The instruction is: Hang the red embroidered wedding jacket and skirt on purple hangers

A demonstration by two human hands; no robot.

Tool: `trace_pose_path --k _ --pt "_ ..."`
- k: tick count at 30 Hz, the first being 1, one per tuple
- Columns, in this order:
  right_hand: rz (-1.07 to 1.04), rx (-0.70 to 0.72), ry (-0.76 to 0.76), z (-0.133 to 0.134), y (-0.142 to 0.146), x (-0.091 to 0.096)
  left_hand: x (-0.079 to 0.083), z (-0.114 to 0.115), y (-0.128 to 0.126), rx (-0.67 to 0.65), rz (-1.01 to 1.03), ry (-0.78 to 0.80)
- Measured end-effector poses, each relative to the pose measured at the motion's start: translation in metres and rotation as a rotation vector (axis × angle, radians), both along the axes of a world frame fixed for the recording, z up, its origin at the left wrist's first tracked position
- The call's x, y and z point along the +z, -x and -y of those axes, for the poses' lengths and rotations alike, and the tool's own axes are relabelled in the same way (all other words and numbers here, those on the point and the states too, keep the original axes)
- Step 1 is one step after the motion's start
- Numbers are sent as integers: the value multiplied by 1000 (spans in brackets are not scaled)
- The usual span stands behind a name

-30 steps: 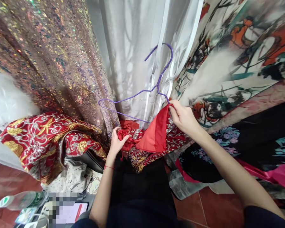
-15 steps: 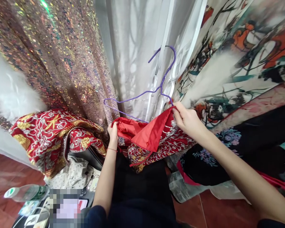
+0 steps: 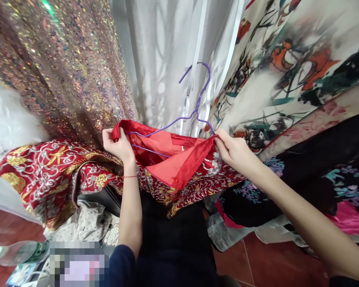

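Red garment: held up just beyond my dark lap, its mouth stretched wide between my hands, the purple hanger inside.
Done: hanger mostly within the neck of the cloth; I judge both ends have reached the corners I hold.
Left to do: front edge is folded down and uneven; I judge the cloth not yet settled on the wire.
Left hand: fingers and thumb pinching a bunch of red cloth at the left corner, near the hanger's end.
Right hand: fingers pressed together on the right corner, where wire meets cloth; whether they grip the wire too, I cannot tell.
Hook: thin, rounded, pointing up; a white ribbon crosses it. What bears the weight, I cannot tell.
Lining: smooth, satin sheen, orange-red, falling in a triangular fold.
Outer face: deep red, raised gold flowers, silver scrolls; rumpled and spread well out to my left.
Behind: sheer white curtain in soft vertical folds; glittering sequin cloth left, printed cloth right.
Lower left: crumpled spotted cloth; clear plastic bottle on its side.
Lower right: black embroidered garment, glossy pink cloth, reddish tiled floor.
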State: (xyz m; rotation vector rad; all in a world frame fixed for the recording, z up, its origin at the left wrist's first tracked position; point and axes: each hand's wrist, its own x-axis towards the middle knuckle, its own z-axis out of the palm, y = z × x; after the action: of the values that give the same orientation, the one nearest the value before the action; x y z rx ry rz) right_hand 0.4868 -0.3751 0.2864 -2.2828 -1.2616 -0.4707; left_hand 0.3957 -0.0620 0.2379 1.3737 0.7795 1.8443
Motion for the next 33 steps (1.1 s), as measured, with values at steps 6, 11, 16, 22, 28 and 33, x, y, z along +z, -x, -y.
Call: trace_pose_path --k 6,11,16,22,28,33 --pt "148 -105 25 4 -1 -4 27 79 17 -136 -106 -237" --pt "241 -154 -74 9 -11 -20 33 77 49 -384 -381 -215" --pt "291 -184 -200 6 -25 -43 15 37 73 -253 -650 -120" --pt "694 -85 -213 -6 -41 -68 -9 11 52 -392 -531 -348" --pt "998 164 -127 -22 -30 -56 -6 5 31 -635 -558 -318" --pt "971 400 -42 -67 -12 -31 7 16 39 -531 -638 -439"
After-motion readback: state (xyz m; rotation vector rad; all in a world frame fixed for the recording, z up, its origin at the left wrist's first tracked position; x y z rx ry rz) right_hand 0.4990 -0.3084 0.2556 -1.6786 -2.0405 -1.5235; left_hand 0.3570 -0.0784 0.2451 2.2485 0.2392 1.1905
